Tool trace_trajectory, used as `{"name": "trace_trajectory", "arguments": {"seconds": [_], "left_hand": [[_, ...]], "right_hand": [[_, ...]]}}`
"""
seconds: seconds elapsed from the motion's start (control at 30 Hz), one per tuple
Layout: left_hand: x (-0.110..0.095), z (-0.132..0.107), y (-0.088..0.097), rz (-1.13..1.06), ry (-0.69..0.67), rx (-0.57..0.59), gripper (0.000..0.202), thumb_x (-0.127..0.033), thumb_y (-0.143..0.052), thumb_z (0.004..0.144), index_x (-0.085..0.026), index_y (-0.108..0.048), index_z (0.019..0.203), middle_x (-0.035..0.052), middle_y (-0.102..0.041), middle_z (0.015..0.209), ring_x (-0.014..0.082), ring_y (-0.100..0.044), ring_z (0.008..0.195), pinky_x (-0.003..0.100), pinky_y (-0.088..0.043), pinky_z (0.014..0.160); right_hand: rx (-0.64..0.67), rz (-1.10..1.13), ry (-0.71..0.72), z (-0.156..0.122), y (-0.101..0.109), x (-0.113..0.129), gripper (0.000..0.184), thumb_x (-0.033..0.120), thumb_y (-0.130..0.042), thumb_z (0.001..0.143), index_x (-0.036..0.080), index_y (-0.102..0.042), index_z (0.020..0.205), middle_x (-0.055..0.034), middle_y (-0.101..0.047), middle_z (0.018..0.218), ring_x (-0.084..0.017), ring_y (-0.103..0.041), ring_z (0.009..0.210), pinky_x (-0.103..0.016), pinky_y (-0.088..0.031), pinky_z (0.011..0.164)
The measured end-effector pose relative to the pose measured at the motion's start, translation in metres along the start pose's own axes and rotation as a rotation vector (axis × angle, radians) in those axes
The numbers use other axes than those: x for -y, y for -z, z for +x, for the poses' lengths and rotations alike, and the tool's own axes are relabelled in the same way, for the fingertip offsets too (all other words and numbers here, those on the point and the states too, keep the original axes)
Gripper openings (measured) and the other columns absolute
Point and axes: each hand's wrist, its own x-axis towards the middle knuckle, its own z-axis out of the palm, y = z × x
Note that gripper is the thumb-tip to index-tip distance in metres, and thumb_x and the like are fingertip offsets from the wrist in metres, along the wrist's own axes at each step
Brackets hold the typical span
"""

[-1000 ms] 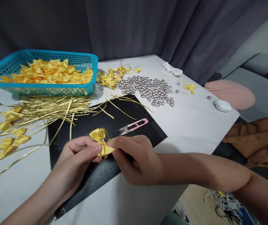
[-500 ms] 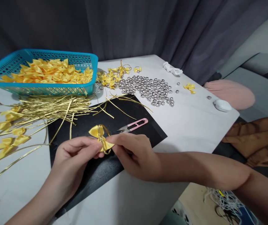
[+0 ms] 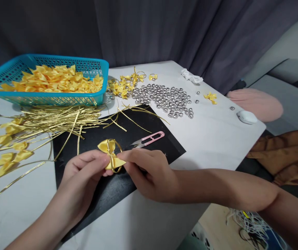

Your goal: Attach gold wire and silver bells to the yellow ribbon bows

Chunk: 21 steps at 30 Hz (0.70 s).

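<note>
A small yellow satin bow (image 3: 109, 152) with gold wire looped round its middle is pinched between both my hands above a black mat (image 3: 104, 194). My left hand (image 3: 82, 180) grips it from the left with thumb and fingertips closed. From the right, my right hand (image 3: 149, 172) pinches the bow's lower wing and the wire. Pink thread snips (image 3: 149, 138) lie on the mat just beyond my right hand.
A blue basket (image 3: 60, 99) of yellow ribbon pieces stands at the back left. Gold wire strips (image 3: 52, 121) lie in front of it, with several finished bows (image 3: 5, 152) on the left. Silver beads (image 3: 164, 99) are spread at the back, and a white mouse (image 3: 247, 117) sits near the right edge.
The bow has turned slightly and shifted a little left and up between my fingers. Both hands stay in nearly the same place.
</note>
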Motion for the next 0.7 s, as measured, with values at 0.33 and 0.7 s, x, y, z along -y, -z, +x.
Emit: {"name": "trace_trajectory", "arguments": {"seconds": [0.33, 0.7], "left_hand": [[-0.0027, 0.0005, -0.0015, 0.004, 0.051, 0.006, 0.009, -0.017, -0.073, 0.042, -0.017, -0.064, 0.04, -0.0032, -0.056, 0.039, 0.0034, -0.047, 0.037, 0.009, -0.04, 0.039], [-0.0029, -0.0006, -0.0006, -0.005, 0.044, 0.028, 0.005, -0.017, -0.07, 0.042, -0.018, -0.065, 0.04, -0.0021, -0.058, 0.04, 0.0048, -0.048, 0.037, 0.011, -0.042, 0.04]], "right_hand": [[-0.028, 0.059, -0.01, 0.0014, 0.0011, 0.0018, 0.014, 0.005, -0.041, 0.086, 0.012, -0.053, 0.092, 0.0007, -0.057, 0.069, -0.005, -0.049, 0.058, -0.014, -0.038, 0.053], [-0.041, 0.03, -0.012, 0.0032, 0.0042, 0.0085, 0.011, 0.005, -0.043, 0.084, 0.014, -0.049, 0.085, 0.0038, -0.051, 0.062, -0.003, -0.045, 0.053, -0.012, -0.032, 0.046]]}}
